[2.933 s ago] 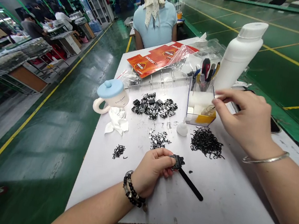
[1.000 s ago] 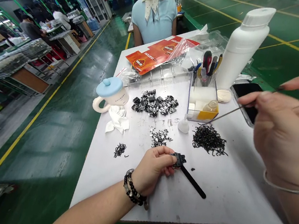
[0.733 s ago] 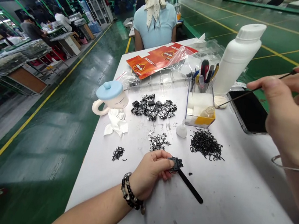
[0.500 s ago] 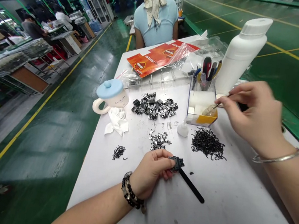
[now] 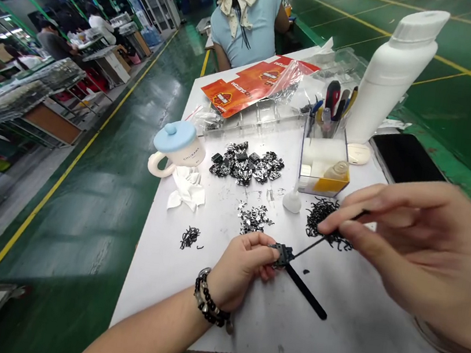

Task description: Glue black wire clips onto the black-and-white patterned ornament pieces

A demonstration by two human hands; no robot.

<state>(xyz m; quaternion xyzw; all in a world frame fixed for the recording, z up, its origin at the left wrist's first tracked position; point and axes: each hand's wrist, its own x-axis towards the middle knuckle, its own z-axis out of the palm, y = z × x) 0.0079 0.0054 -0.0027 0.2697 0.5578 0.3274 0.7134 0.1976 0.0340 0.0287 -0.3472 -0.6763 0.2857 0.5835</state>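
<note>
Evidently, black part [image 5: 282,255] between left hand's [image 5: 244,265] fingertips.

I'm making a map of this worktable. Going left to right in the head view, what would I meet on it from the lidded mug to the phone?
Lidded mug → pile of small silver pieces → clear box → small cream case → phone.

Single head-worn view, facing forward and down.
</note>
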